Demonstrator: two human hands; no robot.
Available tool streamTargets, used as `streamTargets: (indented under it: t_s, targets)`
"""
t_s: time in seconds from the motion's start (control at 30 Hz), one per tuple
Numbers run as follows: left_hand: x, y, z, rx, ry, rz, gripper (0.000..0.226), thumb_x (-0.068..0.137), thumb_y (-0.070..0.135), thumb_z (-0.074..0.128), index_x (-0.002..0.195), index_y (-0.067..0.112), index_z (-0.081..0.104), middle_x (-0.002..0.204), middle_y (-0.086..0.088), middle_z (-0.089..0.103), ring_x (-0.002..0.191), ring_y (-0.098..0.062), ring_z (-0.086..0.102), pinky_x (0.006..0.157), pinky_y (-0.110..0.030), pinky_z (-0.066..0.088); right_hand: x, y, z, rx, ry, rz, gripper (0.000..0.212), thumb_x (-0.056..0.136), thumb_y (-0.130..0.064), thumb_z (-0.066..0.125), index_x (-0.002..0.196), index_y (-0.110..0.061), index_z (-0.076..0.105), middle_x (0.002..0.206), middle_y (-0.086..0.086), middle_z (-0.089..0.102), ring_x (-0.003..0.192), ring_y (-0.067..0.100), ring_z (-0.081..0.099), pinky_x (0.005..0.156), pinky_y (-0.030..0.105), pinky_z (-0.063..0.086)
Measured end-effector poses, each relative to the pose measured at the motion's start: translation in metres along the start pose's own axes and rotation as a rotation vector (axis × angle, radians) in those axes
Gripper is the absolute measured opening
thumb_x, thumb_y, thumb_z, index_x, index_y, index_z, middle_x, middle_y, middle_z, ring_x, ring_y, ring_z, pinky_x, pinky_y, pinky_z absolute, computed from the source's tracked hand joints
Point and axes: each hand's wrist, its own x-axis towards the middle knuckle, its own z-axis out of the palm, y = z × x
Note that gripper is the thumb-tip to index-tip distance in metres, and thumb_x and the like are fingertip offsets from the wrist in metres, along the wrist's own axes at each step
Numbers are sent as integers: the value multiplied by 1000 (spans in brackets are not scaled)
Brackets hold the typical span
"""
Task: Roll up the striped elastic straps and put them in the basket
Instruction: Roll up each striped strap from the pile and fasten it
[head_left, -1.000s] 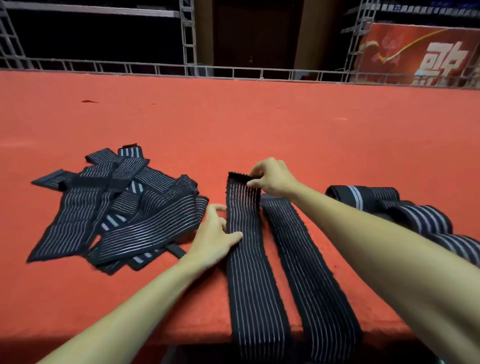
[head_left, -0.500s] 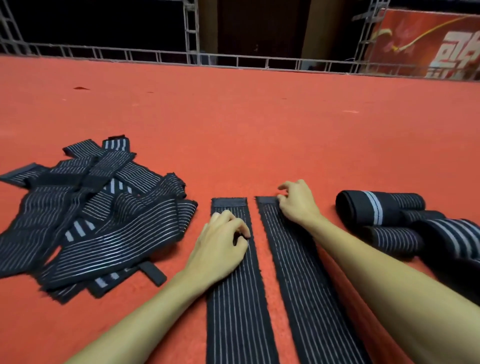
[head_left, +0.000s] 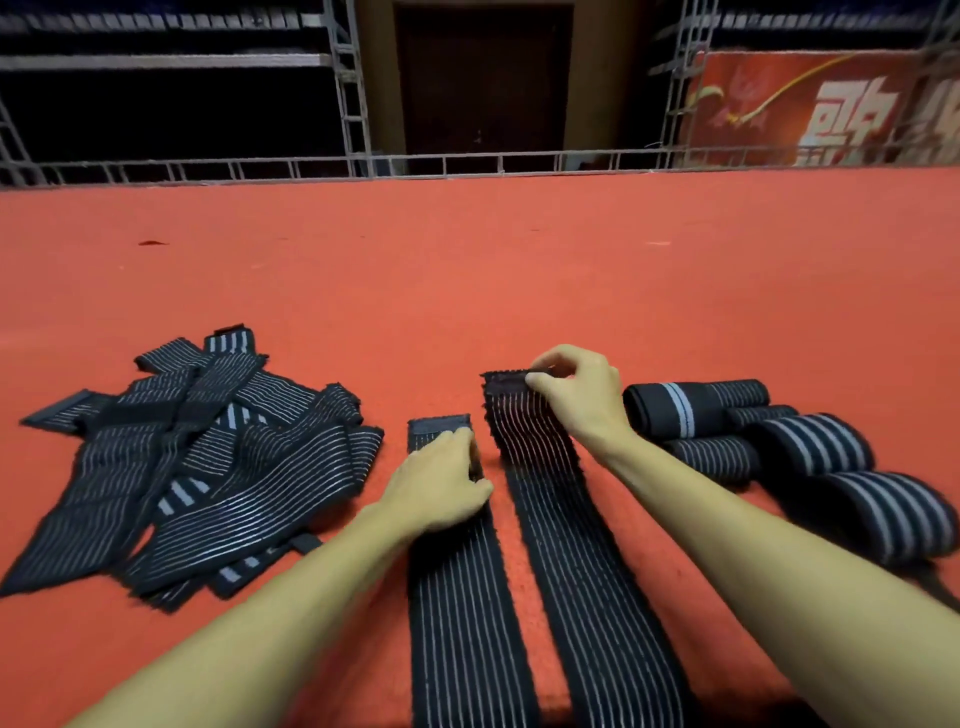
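Both forearms reach forward over the counter (head_left: 467, 270). The right hand (head_left: 576, 400) is raised at the wrist, and its grip is closed as a pinch: thumb and fingertips hold the far end of the right strap (head_left: 582, 561), which is lifted slightly off the surface. The left hand (head_left: 441, 483), nearer and to the left of that grip, lies knuckles-up on the left strap (head_left: 462, 623) just short of its far end, with the fingers bent down onto it. Whether this grip clasps the edge or only presses cannot be told.

The two straps are long, flat, black elastic bands with thin pale lengthwise stripes and frayed edges, running side by side back from the hands and apart from each other. Left of the left hand sprawls a heap of loose straps (head_left: 208, 467), some broad-striped. Right of the right grip lie several rolled straps (head_left: 810, 452), thick cylinders touching one another.

The counter is covered in a red felt-like material. Beyond it are a metal truss railing (head_left: 467, 158), a red banner (head_left: 831, 109) and a dark door (head_left: 483, 78).
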Motion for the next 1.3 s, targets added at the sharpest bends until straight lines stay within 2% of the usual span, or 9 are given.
streamTargets:
  t_s: [0.1,0.2,0.27,0.37,0.57,0.7,0.97,1.13,1.3]
  targets:
    - [-15,23,-15,-553,-103,29,44,84,19,65,122,20,42,113,7,57,100,-1,56,90,-15,42,-16,-34,-22,303,-112,68,12,79,-7,68,73,-17,67,52,-5,57,38,5,44,39,17,30]
    - [-36,40,-23,-800,-119,31,29,85,19,67,111,22,56,105,8,69,95,-4,64,93,-27,49,-30,-63,-46,531,-234,121,9,83,-7,67,77,-14,66,61,8,43,34,9,30,35,15,18]
    - [-54,52,-32,-895,-138,76,10,91,10,59,94,19,63,88,9,72,80,-6,66,75,-25,54,-37,-76,-57,569,-245,126,4,82,-10,67,80,-12,67,63,8,42,33,8,29,35,14,15]
    - [-82,66,-50,-1037,-229,142,4,96,9,53,93,10,56,71,3,62,53,-7,51,51,-21,42,-48,-94,-67,629,-190,150,6,78,-14,73,74,-12,69,66,11,53,48,15,44,49,20,28]
    - [-126,74,-89,-1317,-333,220,13,93,8,55,106,6,54,72,0,62,53,-8,56,43,-19,46,-64,-125,-76,640,-231,229,9,81,-15,72,77,-8,66,66,4,62,52,13,56,52,22,47]
    - [-136,60,-90,-1281,-300,172,3,93,7,56,92,5,54,60,1,58,41,-7,49,35,-18,41,-69,-125,-62,394,-309,101,2,84,-9,69,84,-7,70,71,3,65,55,9,57,57,23,46]
    - [-117,4,-44,-1021,-335,52,18,93,7,56,109,13,48,87,-6,63,72,-17,55,53,-24,40,-54,-75,-30,176,-512,152,14,88,2,62,77,-6,62,71,8,54,54,11,49,48,19,45]
    - [-79,-26,-29,-1036,113,-132,33,94,26,58,122,12,50,78,3,54,60,-5,51,54,-26,46,-54,-49,-7,265,-630,219,8,89,4,61,83,-1,61,73,10,57,56,14,56,54,21,52]
    - [-40,-45,-16,-802,321,-92,2,93,14,59,94,15,58,64,2,57,39,-13,51,43,-22,40,-41,-20,25,335,-606,198,11,86,4,65,78,-5,63,75,9,60,62,14,57,55,23,49]
